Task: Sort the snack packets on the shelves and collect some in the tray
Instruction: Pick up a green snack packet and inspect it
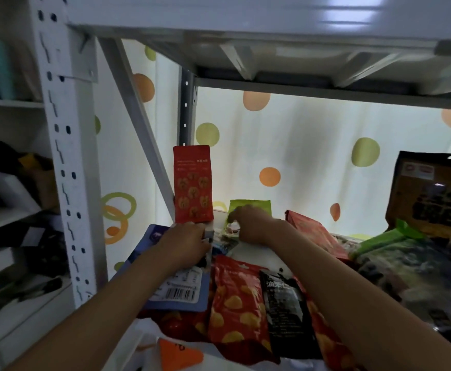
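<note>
Head view: both arms are reaching far into the white metal shelf bay, under the shelf board above.

Left hand is sitting at the foot of the tall red foil pouch with walnut print, which is standing upright at the far left by the diagonal brace. Fingers are curling at the pouch's bottom edge; can't tell if it's actually gripping.

Right hand is lying just right of that, fingers bent down on the small green packet standing at the back. Grip is hidden by the knuckles, can't tell.

Near side: blue-white flat packet with barcode is lying under the left forearm; red chip bag with yellow pieces beside it; narrow black packet with white lettering is overlapping it on the right.

Right: salmon-red packet leaning, green-topped dark bag lying flat, big brown-black pouch standing far right.

Dotted curtain is hanging behind the shelf.
</note>
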`<move>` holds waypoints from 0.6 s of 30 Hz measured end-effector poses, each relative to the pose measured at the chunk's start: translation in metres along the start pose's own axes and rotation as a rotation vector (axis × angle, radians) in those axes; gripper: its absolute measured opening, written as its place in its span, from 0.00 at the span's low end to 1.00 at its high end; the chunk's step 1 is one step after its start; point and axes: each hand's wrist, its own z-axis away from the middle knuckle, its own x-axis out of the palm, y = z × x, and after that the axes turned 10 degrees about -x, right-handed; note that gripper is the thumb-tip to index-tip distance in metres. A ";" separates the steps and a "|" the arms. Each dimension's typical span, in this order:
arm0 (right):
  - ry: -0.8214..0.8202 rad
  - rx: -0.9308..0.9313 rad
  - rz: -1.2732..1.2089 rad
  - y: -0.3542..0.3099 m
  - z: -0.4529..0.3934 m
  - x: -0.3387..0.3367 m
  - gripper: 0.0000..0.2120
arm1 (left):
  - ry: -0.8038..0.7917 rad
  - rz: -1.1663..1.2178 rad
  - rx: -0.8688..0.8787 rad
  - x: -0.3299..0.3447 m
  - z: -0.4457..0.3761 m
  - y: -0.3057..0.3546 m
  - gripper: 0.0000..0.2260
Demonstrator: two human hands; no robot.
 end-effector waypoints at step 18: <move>-0.280 -0.158 0.206 -0.001 0.001 0.009 0.14 | 0.165 -0.032 -0.058 0.005 0.019 -0.001 0.11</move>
